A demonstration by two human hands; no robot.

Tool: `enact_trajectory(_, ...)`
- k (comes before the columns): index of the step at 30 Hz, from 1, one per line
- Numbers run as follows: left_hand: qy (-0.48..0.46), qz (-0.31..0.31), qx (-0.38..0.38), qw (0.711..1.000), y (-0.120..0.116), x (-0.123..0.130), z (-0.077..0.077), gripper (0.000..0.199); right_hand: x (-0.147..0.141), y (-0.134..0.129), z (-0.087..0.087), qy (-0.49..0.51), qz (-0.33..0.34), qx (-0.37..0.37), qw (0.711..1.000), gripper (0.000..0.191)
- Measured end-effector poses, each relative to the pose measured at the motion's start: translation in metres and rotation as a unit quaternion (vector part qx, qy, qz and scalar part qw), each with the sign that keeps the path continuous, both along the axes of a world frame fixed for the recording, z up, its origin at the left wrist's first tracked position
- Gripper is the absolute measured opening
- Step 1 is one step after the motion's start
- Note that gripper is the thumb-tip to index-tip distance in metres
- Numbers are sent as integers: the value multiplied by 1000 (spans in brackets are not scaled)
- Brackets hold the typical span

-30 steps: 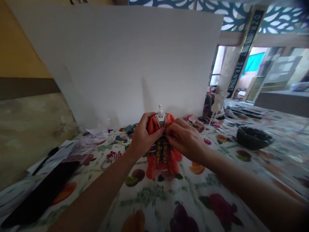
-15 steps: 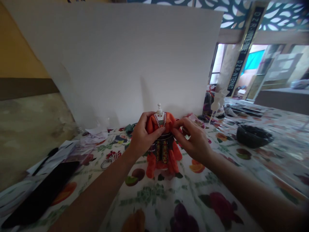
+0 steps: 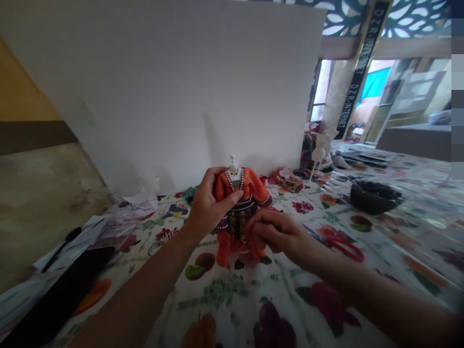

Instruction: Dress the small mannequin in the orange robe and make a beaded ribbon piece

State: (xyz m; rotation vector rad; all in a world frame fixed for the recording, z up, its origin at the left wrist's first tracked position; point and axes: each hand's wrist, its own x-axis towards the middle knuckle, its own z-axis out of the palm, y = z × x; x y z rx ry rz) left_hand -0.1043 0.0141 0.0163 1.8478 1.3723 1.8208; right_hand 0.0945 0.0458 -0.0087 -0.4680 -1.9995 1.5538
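Here, the orange-dressed mannequin (image 3: 242, 207) stands on the tablecloth (image 3: 217, 299) between the two hands. The left hand (image 3: 208, 203) is closed around its left side, thumb across the bodice; the right hand (image 3: 277, 232) curls at its skirt's right edge, whether pinching cloth I cannot tell.

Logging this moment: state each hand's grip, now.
Left hand: closed, holding the orange-clad figure.
Right hand: fingers curled at its skirt; whether gripping fabric, cannot be told.
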Motion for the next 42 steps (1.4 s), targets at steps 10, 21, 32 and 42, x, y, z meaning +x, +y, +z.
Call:
enact_trajectory(10,52,-3,-28,998,-9,12,8,44,-1,0,-4,74,-13,-166,983,27)
enact_trajectory(21,70,8,-32,997,-29,22,11,38,9,-7,-9,105,-32,-172,979,23)
enact_trajectory(32,70,-50,-67,994,-33,19,13,46,13,-13,-7,110,-18,-195,974,28)
enact_trajectory(42,143,-25,-78,986,-29,8,13,61,8,-7,-8,111,-9,-192,975,24)
